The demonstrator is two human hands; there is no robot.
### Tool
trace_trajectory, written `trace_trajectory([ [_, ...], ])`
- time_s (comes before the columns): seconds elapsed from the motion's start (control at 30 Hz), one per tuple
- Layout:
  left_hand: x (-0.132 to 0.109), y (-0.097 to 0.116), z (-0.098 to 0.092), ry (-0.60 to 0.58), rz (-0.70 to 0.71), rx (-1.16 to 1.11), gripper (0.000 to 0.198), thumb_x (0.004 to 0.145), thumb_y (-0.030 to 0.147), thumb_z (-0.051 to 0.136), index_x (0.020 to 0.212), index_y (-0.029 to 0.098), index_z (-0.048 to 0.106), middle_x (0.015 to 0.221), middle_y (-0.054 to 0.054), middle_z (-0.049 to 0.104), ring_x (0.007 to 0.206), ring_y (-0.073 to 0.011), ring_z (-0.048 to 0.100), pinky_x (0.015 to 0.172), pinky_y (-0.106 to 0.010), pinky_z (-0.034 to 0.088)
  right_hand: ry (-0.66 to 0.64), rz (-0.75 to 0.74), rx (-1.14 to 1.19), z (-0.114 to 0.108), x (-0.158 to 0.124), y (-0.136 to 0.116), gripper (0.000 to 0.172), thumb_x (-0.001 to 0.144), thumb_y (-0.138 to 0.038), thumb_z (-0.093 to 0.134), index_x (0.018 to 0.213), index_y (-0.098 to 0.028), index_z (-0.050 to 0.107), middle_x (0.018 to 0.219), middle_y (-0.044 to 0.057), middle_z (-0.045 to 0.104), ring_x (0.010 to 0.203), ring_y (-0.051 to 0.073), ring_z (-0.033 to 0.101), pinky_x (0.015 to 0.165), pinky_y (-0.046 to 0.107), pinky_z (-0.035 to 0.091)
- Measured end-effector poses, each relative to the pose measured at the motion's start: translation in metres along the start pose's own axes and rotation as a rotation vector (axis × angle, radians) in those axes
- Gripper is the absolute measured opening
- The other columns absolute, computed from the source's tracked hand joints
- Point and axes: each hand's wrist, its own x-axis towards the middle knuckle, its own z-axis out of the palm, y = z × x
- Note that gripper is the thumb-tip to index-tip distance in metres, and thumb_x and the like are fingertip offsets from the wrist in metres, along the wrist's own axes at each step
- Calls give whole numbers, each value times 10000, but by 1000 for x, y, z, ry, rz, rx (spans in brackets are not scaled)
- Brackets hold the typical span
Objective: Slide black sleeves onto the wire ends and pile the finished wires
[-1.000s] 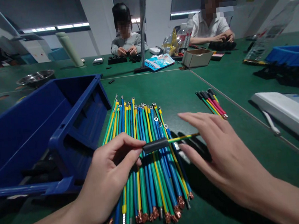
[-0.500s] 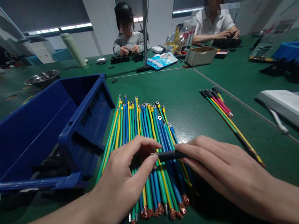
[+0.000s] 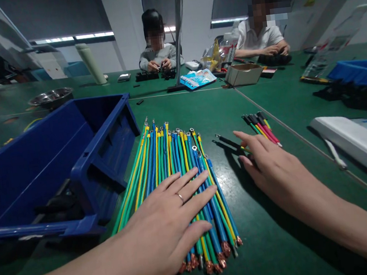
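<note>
My left hand (image 3: 175, 212) lies flat across a row of green, yellow and blue cables (image 3: 159, 157), fingers spread, a ring on one finger. The cables have metal ring lugs at their far ends and bare copper strands at several near ends. To the right of the row, my right hand (image 3: 264, 159) pinches a yellow-green cable with a black sleeve (image 3: 230, 142) and a metal tip pointing away to the left. Its shadow falls on the table below; the rest of the cable is hidden by the hand. Just beyond lies a small group of black-sleeved red and yellow-green cables (image 3: 264, 127).
A blue bin (image 3: 97, 164) with black parts inside stands at the left. A white device (image 3: 355, 145) lies at the right. Farther back are a metal bowl (image 3: 51, 98), a cardboard box (image 3: 244, 74), a blue packet (image 3: 198, 79) and two people working across the green table (image 3: 173, 105).
Both hands were together over the cables, holding a black-sleeved piece. My left hand has let go and flattened onto the row; my right hand has moved right and away, carrying the sleeved cable.
</note>
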Motion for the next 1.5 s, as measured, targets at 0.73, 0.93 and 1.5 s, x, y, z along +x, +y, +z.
trace_trajectory([
  [0.73,6,7,-6,-89,14,105,518,999,246,348,1515,222,324,1594,-17,207,1464,-267,235,1116,-560,340,-126,-65,-229,-16,2,-11,409,946,-281,342,1215,-146,620,1070,113,611,996,295,541,1016,573,327],
  [0.93,9,6,-9,-95,5,86,523,991,240,374,1512,236,330,1593,-23,227,1464,-270,236,1129,-559,324,-104,-16,-250,-1,11,26,460,952,-305,331,1295,-174,607,1176,96,617,1143,330,490,1104,644,183],
  [1.5,4,3,-4,9,2,-17,511,973,214,449,1478,276,403,1575,-28,329,1451,-263,298,1166,-532,298,-131,68,-375,-6,14,29,528,974,-480,326,1182,-124,656,1057,173,590,955,328,500,889,517,397],
])
